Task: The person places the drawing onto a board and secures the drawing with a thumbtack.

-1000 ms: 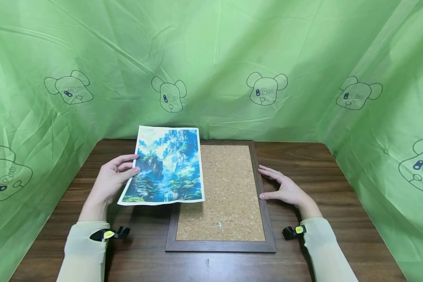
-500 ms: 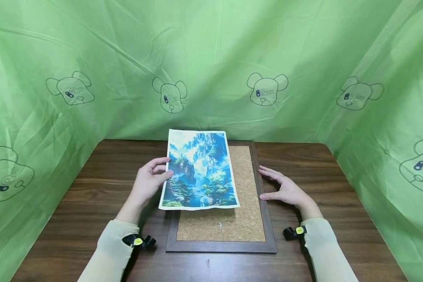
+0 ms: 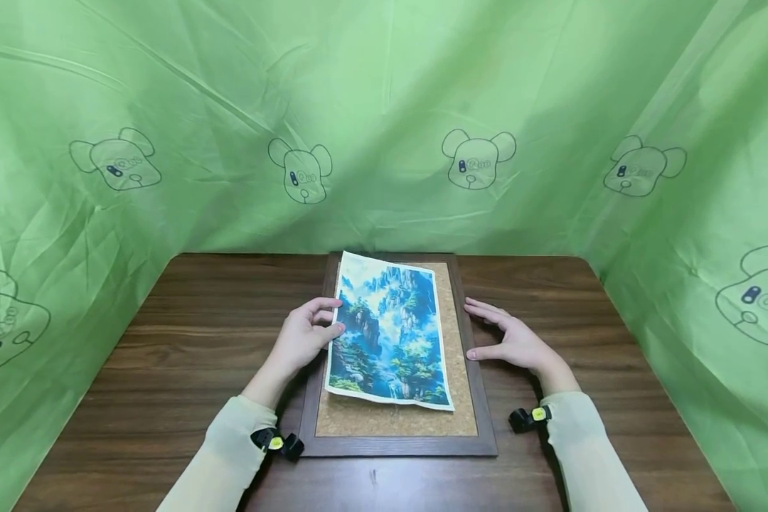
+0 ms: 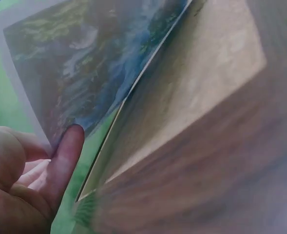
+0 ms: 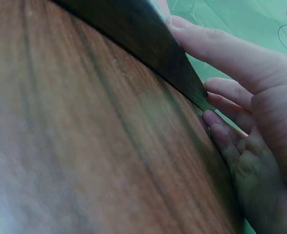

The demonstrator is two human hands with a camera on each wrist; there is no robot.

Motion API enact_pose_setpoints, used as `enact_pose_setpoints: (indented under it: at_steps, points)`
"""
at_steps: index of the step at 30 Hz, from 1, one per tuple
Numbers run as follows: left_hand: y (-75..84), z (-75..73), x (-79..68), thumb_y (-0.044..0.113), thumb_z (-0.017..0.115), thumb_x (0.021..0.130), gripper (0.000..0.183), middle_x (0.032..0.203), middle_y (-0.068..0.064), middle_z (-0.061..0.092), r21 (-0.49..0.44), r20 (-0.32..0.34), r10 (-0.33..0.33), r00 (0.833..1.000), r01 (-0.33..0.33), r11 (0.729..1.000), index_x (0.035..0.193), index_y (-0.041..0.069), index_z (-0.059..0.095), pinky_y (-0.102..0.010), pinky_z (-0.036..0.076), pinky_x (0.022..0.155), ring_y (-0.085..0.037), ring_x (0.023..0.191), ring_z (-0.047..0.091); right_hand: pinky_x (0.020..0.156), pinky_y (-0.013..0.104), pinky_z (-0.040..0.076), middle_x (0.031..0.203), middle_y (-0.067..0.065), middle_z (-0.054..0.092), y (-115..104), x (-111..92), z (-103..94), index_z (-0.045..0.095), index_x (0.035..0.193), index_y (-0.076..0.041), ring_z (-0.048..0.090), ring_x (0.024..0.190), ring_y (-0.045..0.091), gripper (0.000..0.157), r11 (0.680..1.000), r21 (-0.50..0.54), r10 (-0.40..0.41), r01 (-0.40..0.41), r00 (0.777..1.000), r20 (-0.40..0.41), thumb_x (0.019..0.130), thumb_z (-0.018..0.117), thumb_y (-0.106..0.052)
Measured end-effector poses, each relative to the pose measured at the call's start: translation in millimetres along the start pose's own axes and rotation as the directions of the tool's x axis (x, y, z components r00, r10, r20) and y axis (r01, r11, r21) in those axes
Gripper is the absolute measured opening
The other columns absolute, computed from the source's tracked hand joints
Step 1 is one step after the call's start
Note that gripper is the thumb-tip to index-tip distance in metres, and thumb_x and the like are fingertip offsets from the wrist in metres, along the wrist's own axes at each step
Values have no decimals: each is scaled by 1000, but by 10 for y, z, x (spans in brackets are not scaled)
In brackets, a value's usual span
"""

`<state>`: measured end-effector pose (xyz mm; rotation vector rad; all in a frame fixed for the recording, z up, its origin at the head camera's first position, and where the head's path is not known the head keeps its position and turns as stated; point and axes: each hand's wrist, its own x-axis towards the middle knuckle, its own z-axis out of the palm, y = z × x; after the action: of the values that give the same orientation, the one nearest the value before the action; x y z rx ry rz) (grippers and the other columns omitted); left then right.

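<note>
My left hand (image 3: pixel 304 338) pinches the left edge of a printed landscape picture (image 3: pixel 390 331), blue misty mountains and trees within a white border. In the left wrist view the thumb (image 4: pixel 70 146) lies on its printed face near a corner. The sheet is held tilted over a dark wooden frame (image 3: pixel 397 446) with a cork panel (image 3: pixel 358 423), covering much of the cork. Its lower edge curls slightly. My right hand (image 3: pixel 515 345) rests against the frame's right side, thumb and fingertips at the edge; the right wrist view shows the thumb on the frame's upper face.
The frame lies on a dark wood-grain table (image 3: pixel 185 341). Green cloth (image 3: pixel 384 92) printed with cartoon animal heads hangs behind and on both sides. Each sleeve bears a small black wrist camera, such as the right one (image 3: pixel 523 420).
My left hand has carried the picture rightward from beside the frame to over the cork, and its bottom edge has come nearer to me. The right hand has kept its place at the frame.
</note>
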<state>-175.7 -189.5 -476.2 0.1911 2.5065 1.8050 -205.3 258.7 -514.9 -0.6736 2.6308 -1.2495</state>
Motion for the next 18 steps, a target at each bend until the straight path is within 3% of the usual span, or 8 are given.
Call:
enact_pose_setpoints:
  at_steps: [9, 18]
  points:
    - [-5, 12, -2, 15, 81, 102, 59, 116, -14, 77, 112, 60, -79, 995, 72, 991, 154, 9, 56, -39, 65, 69, -23, 80, 76, 126, 63, 31, 178, 0, 33, 9, 9, -6, 46, 169, -25, 32, 161, 34, 99, 1000, 9, 17, -17, 1000, 8, 85, 97, -41]
    - [-8, -63, -16, 2, 79, 98, 51, 91, -11, 79, 104, 93, -127, 987, 117, 988, 145, 1, 60, -38, 66, 63, -26, 68, 78, 125, 62, 33, 178, -2, 34, 38, 13, -5, 47, 168, -26, 36, 159, 34, 99, 1000, 10, 8, -8, 1000, 0, 85, 97, -41]
